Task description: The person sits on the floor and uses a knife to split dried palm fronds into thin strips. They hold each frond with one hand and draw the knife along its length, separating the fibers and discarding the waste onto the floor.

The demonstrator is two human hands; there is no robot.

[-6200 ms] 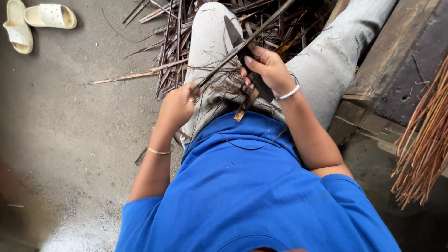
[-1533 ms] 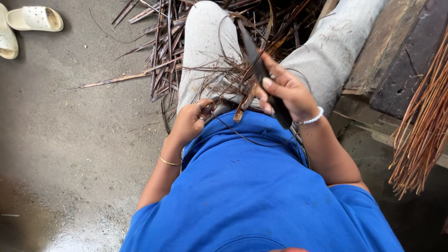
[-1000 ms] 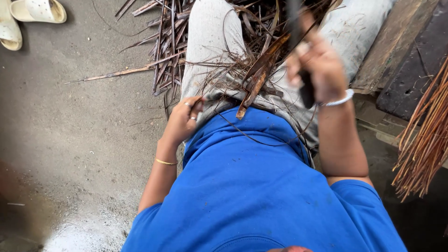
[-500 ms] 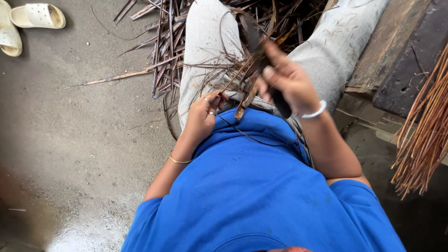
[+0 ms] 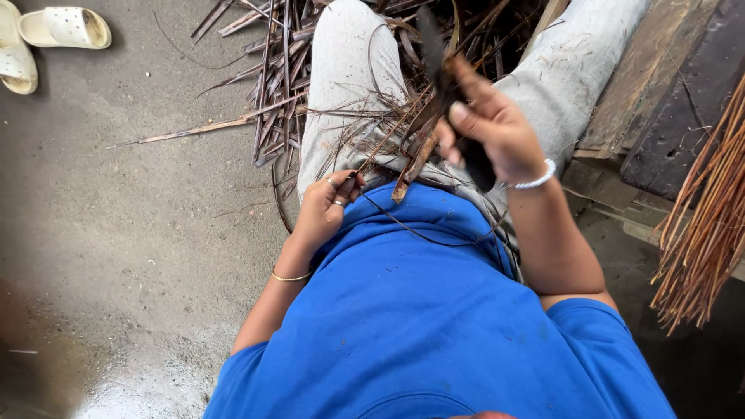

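I sit in a blue shirt and grey trousers, looking down at my lap. My right hand (image 5: 487,128) grips a dark knife (image 5: 444,87) by its handle, blade pointing away over my knees. My left hand (image 5: 324,208) pinches a thin dark leaf rib (image 5: 403,227) that curves across my belly. A tangle of dry brown leaf strips (image 5: 403,143) lies on my lap between both hands, with the knife blade resting against it.
A heap of dry brown leaf strips (image 5: 272,62) lies on the concrete floor beyond my knees. Two pale slippers (image 5: 54,31) sit at the top left. A bundle of reddish stripped ribs (image 5: 710,225) leans at the right beside dark wooden planks (image 5: 660,101).
My right hand swung the knife up and away a second ago, then came back down to the strips. My left hand shifted slightly along the thin rib.
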